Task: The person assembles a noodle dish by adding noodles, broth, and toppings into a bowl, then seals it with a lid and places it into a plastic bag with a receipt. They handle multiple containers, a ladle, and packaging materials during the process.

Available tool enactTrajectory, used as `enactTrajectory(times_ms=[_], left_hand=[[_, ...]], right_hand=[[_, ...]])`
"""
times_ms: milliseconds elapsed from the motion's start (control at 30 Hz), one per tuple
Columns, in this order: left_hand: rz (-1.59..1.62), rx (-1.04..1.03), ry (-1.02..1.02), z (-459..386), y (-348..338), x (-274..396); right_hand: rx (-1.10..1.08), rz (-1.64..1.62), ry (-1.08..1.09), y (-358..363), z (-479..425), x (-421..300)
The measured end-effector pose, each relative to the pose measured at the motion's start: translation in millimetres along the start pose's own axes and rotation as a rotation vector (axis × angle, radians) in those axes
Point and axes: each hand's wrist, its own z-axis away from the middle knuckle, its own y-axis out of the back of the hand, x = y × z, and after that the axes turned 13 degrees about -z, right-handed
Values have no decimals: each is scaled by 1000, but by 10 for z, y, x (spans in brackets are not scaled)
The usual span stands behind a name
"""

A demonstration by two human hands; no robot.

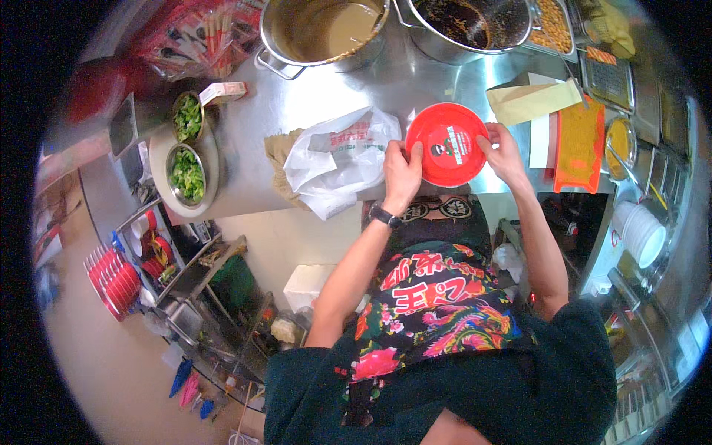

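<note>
A round red lid [446,146] with a printed logo and writing lies between my hands, over the front of the steel counter. My left hand [403,173] grips its left rim, thumb on top. At the upper right rim, my right hand [500,151] pinches the edge between thumb and fingers. Whatever is beneath the lid is hidden. Just left of it, a crumpled white plastic bag [356,139] bears red and green print. A tan cloth [281,156] sticks out from under that bag.
Two steel pots [356,61] [445,50] stand at the back. Green vegetables fill two bowls [187,172] [188,115] at left. An orange tray [579,147] and a yellow paper bag [534,103] lie right. White stacked bowls [639,233] sit lower right, red ones [114,283] lower left.
</note>
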Motion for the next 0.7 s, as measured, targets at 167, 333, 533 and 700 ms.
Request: enactTrajectory(times_ms=[167, 333, 533, 700], left_hand=[[64, -77, -18, 259, 830, 163], [-34, -8, -74, 145, 1872, 65], [-209, -119, -33, -379, 2170, -618], [67, -152, -46, -676, 1846, -1521]], right_hand=[[-104, -88, -86, -62, 451, -781], [-263, -473, -166, -794, 664, -1130], [-343, -393, -263, -1862, 353, -547], [-271, -701, -514, -2130, 190, -137]])
